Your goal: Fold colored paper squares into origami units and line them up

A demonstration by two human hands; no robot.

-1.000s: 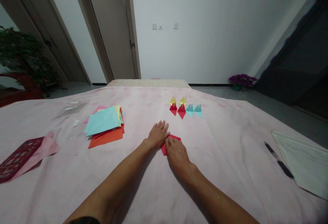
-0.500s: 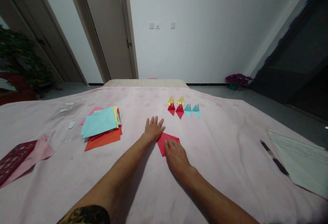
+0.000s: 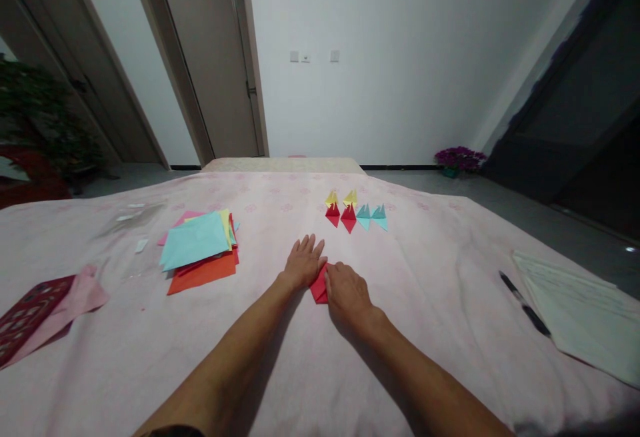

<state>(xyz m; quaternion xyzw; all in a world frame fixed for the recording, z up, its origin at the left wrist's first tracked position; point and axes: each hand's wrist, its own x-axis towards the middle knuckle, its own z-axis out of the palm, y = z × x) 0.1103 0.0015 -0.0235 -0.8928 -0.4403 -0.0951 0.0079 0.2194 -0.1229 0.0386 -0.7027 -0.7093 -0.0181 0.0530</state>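
Note:
A small folded sheet of red origami paper [image 3: 319, 288] lies flat on the cloth between my hands. My left hand [image 3: 304, 264] rests at its upper left edge, fingers spread and pointing away. Over the paper's right side lies my right hand [image 3: 349, 292], its fingers bent together with the tips on the sheet; it hides that side. Beyond them stand finished paper cranes in pairs: two yellow cranes [image 3: 350, 198], two red cranes [image 3: 349, 218] and two light blue cranes [image 3: 380, 217].
Loose coloured paper sheets [image 3: 195, 242] are stacked to the left, near clear plastic wrapping [image 3: 137, 214]. A dark red patterned packet [image 3: 37, 310] lies at the far left on pink paper [image 3: 85, 300]. On the right are a black pen [image 3: 525, 305] and written sheets [image 3: 585, 314]. Pink cloth [image 3: 435, 357] covers the table.
My right hand has shifted slightly over the red paper, its fingers now more bent. Less of the sheet shows, and its visible shape is narrower. My left hand stays by its upper left edge.

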